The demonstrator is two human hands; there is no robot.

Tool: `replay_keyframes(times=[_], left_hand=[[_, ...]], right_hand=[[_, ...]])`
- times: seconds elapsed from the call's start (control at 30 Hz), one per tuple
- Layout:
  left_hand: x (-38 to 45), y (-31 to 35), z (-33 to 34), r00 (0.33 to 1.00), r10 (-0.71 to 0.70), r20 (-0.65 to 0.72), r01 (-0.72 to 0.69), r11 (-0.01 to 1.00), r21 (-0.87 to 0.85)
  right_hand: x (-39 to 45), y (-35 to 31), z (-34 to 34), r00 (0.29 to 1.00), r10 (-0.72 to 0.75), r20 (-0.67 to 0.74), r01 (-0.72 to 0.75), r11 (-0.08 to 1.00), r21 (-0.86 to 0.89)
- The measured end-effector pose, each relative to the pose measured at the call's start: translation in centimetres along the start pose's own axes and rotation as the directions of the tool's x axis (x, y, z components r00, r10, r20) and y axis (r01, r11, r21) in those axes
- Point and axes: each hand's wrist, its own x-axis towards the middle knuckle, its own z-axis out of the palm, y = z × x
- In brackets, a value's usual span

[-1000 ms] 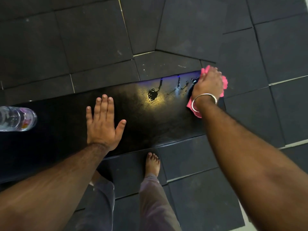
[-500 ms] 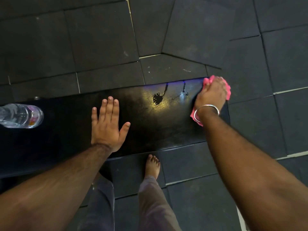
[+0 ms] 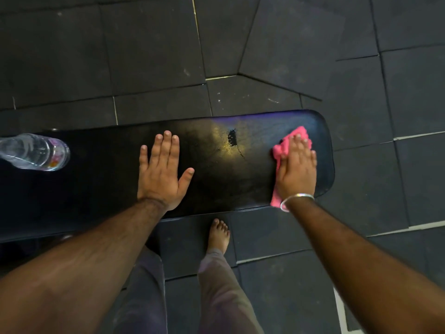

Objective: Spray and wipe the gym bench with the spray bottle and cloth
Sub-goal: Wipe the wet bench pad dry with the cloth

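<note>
A long black padded gym bench runs across the view from left to right. My right hand lies flat on a pink cloth, pressing it onto the bench's right end. Most of the cloth is hidden under the palm. My left hand rests open, fingers spread, on the middle of the bench. Between the hands a small puddle of liquid glistens on the pad. A clear plastic bottle stands on the bench at the far left; its top is out of view.
Dark rubber floor tiles surround the bench. My bare foot and trouser legs stand close to the bench's near edge. A silver bangle circles my right wrist.
My right hand has drawn the cloth back from the bench's far edge toward the near side at the right end. The streaks near the far edge are gone. The left hand stays put.
</note>
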Motion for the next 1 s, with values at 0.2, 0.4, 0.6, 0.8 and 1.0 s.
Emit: replay_keyframes(times=[0.2,0.4,0.6,0.8,1.0], left_hand=[[0.0,0.1,-0.9,1.0,0.01,0.022,-0.009,1.0,-0.018],[-0.3,-0.9,-1.5,0.995,0.101,0.022,-0.099,0.992,-0.075],[-1.8,-7.1,-1.8,0.995,0.098,0.025,-0.1,0.989,0.107],[-1.8,-7.3,-1.0,0.994,0.096,-0.043,-0.092,0.992,0.086],[-2.0,-7.9,-2.0,0.989,0.112,-0.096,-0.123,0.985,-0.12]], right_hand=[[9.4,-10.8,3.0,0.993,-0.03,0.113,0.031,0.999,-0.008],[2.2,-13.7,3.6,0.895,-0.394,0.209,0.391,0.919,0.055],[-1.9,-4.7,0.9,0.899,-0.402,0.175,0.413,0.91,-0.03],[5.8,-17.0,4.4,0.985,-0.154,0.078,0.15,0.987,0.053],[-5.2,-18.3,6.1,0.77,-0.598,0.223,0.607,0.794,0.033]])
